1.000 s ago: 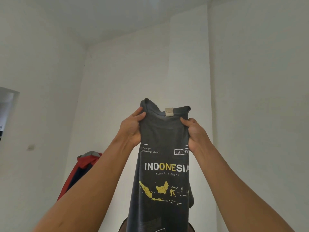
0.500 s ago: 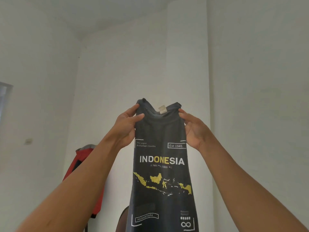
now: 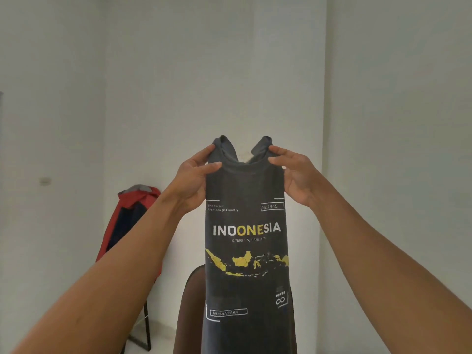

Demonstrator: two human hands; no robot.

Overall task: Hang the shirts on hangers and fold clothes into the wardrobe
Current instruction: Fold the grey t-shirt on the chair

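The collar has been pulled wider since a moment ago, and more print is shown. The dark shirt [image 3: 246, 251] is held up mid-air at centre, hanging narrow. Its neckline is pinched on the left by the left grip [image 3: 194, 175] and on the right by the right grip [image 3: 293, 172]. A red jacket [image 3: 130, 221] is seen far left.

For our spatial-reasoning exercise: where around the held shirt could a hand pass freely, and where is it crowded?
Free: above the T-shirt and right of the right hand, before bare wall. Crowded: lower left, red jacket and brown chair.
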